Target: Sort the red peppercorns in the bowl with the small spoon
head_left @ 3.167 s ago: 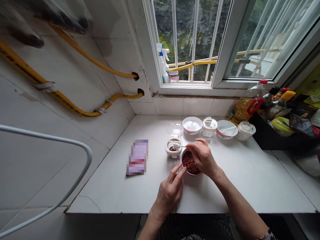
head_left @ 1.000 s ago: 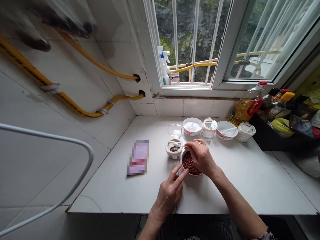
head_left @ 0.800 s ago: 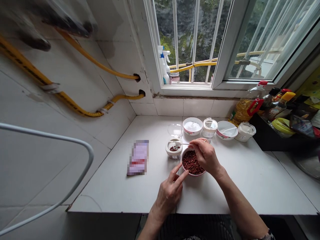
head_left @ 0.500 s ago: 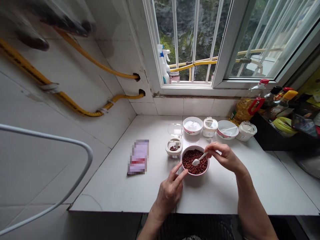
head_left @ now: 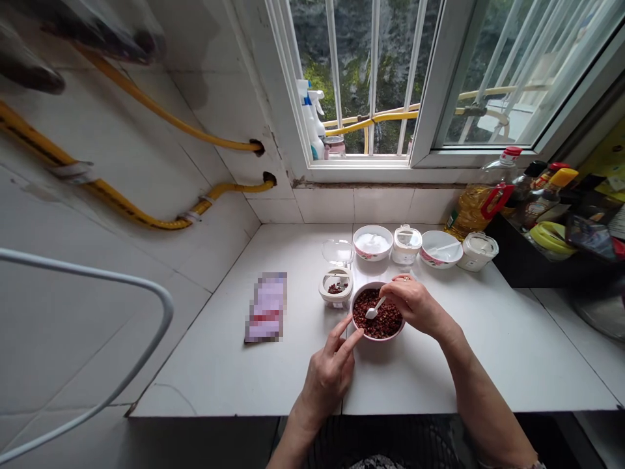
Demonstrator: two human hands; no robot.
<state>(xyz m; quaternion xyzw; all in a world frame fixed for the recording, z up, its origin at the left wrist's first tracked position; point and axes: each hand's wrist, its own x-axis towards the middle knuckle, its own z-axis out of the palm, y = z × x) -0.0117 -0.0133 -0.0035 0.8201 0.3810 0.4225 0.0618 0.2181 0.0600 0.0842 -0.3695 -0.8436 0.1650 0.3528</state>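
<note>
A bowl (head_left: 379, 339) with a pinkish rim stands near the counter's middle, filled with red-brown dried peppercorns (head_left: 385, 322). Two outstretched fingers of my left hand (head_left: 330, 368) rest against its near left rim, holding it in place. Between thumb and fingers, my right hand (head_left: 415, 305) pinches a small white spoon (head_left: 373, 312); the spoon's head lies at the surface of the peppercorns. Just left of the bowl is a small white seasoning jar (head_left: 335, 298), its clear lid (head_left: 337, 250) flipped up. A few similar peppercorns show inside the jar.
Behind stand a bowl of white granules (head_left: 373, 255), a lidded jar (head_left: 407, 244), a bowl with a white spoon (head_left: 441, 259) and another jar (head_left: 478, 252). An oil bottle (head_left: 481, 202) is at right. A blurred purple packet (head_left: 267, 307) lies left.
My right hand has moved left and lower over the bowl, and the spoon has shifted slightly left in the peppercorns. My left hand stays at the rim. The view has shifted slightly.
</note>
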